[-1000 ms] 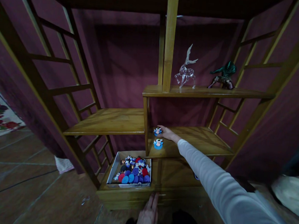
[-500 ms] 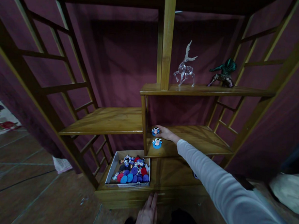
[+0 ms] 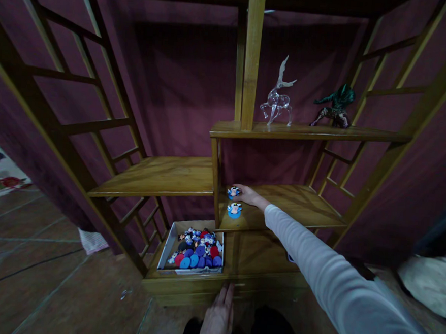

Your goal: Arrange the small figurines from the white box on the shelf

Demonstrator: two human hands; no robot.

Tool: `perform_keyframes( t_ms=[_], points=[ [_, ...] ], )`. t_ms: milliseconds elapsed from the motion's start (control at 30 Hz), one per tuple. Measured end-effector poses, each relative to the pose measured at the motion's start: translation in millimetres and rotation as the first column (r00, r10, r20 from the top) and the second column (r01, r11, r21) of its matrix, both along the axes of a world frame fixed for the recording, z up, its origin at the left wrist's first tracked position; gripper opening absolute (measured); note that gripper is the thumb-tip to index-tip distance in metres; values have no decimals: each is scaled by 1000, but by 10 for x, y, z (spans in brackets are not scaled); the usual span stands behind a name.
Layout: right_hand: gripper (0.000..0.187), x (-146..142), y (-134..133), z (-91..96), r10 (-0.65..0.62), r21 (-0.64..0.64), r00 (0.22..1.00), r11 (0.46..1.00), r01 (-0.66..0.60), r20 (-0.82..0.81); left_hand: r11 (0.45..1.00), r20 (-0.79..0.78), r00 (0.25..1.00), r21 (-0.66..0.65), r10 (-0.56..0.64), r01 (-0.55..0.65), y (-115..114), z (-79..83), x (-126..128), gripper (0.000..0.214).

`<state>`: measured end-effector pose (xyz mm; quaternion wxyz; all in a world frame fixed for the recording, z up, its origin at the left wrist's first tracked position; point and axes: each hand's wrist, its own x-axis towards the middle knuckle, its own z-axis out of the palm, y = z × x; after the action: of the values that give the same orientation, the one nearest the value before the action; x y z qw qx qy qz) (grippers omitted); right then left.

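Observation:
My right hand reaches onto the middle right shelf, its fingers closed on the side of a small cartoon figurine with a blue round base. A similar figurine stands in front of it, nearer the shelf edge, apart from the hand. My left hand is low in front of the cabinet, fingers stretched out and holding nothing. Near it on the bottom shelf sits an open cardboard box with several figurines and round red, blue and purple bases heaped inside.
On the upper right shelf stand a clear deer ornament and a dark green crouching figure. A wooden upright rises just left of the figurines. A left shelf lies above the box. A cable crosses the floor.
The whole view has shifted slightly. My right hand stays at the rear figurine, and both figurines keep their places on the shelf. My left hand looks unchanged.

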<state>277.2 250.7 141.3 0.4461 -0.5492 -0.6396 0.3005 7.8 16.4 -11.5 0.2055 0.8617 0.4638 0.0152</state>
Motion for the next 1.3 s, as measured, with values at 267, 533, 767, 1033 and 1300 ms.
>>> perform_keyframes(
  t_ms=[267,533,767,1033,1300],
  points=[
    [69,-58,-156,85,-20,21,993,1000,23,-117,1000,7,1000,2,-11,11,-31,113,-25,59],
    [38,17,-735,241,-128,123,963,979,160,-235,1000,9,1000,17,-21,21,-45,105,-67,65],
    [29,-48,-1303,82,-206,114,927,961,252,-312,999,-5,999,39,-37,38,-80,108,-79,63],
    [53,-223,-1181,96,-74,71,978,994,89,-196,999,13,999,25,-43,43,-94,140,-82,65],
    [61,-360,-916,-21,-1,36,997,999,3,-74,1000,35,999,-16,-25,25,-97,175,-84,64]
  ],
)
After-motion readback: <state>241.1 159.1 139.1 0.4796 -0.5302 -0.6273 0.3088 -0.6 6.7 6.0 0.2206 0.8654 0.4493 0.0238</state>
